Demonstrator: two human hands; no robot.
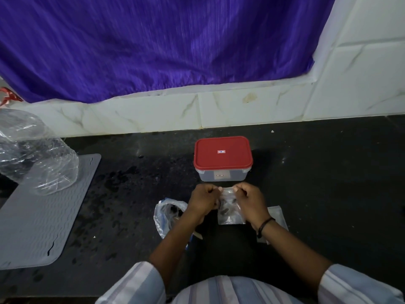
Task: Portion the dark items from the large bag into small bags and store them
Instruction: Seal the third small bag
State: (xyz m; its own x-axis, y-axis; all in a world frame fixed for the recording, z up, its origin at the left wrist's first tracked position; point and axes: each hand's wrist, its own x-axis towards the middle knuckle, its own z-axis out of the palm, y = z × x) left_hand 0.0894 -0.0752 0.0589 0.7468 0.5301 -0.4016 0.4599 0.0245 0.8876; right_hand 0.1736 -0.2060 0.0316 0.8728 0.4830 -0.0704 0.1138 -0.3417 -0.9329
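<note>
A small clear bag [229,212] with a few dark items inside hangs upright over the black counter. My left hand [202,201] and my right hand [252,200] each pinch its top edge, one at either corner. Left of my left hand lies the large clear bag [167,212], crumpled and open, with dark items in it. Under my right wrist a flat small bag [276,212] rests on the counter. Behind my hands stands a plastic box with a red lid [222,153], shut.
A grey ribbed mat [39,218] covers the counter's left side. A big crumpled clear plastic bag [32,150] sits on its far end. White marble tiles [197,110] and a purple curtain [153,40] close off the back.
</note>
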